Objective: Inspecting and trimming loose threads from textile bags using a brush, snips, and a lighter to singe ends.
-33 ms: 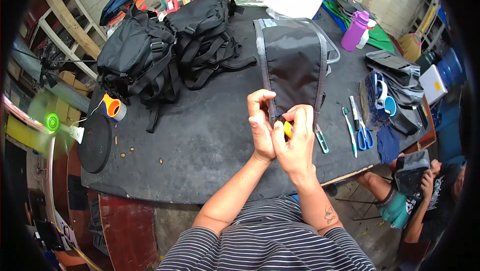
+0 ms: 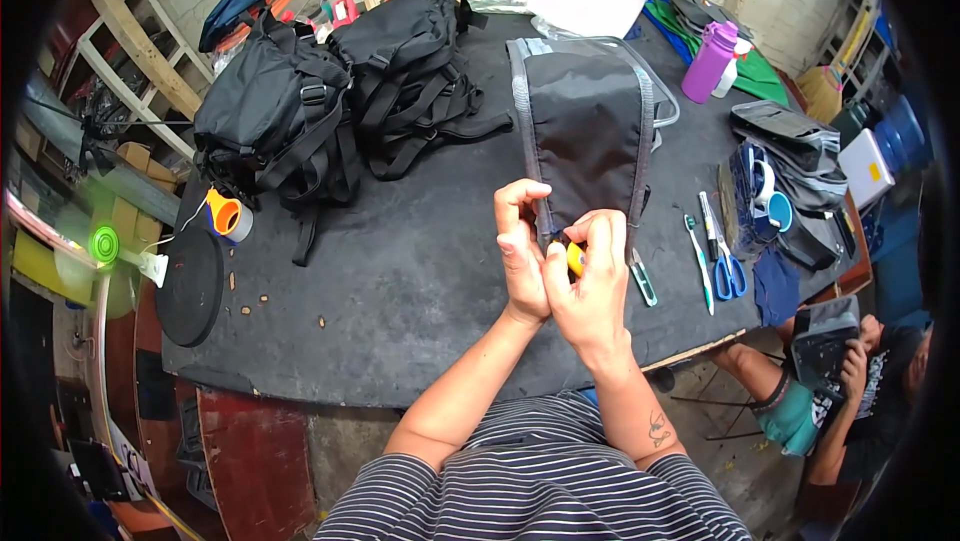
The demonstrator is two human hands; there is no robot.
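A black fabric bag piece with grey binding along its sides lies on the table, its narrow end toward me. My left hand is closed around the lower left corner of that end, beside the grey edge. My right hand is closed on a small yellow object, perhaps a lighter, mostly hidden by the fingers. It is held close to the fabric's end, and both hands touch at the thumbs and palms. Whatever lies between the fingertips is too small to make out.
Black bags with straps are heaped at back left. On the right lie a thread cutter, toothbrush, blue-handled scissors and a purple bottle. A fan spins at left. Another person sits at lower right, handling a bag.
My hands and the bag piece hold the same place. The other person's hands and bag have shifted very slightly.
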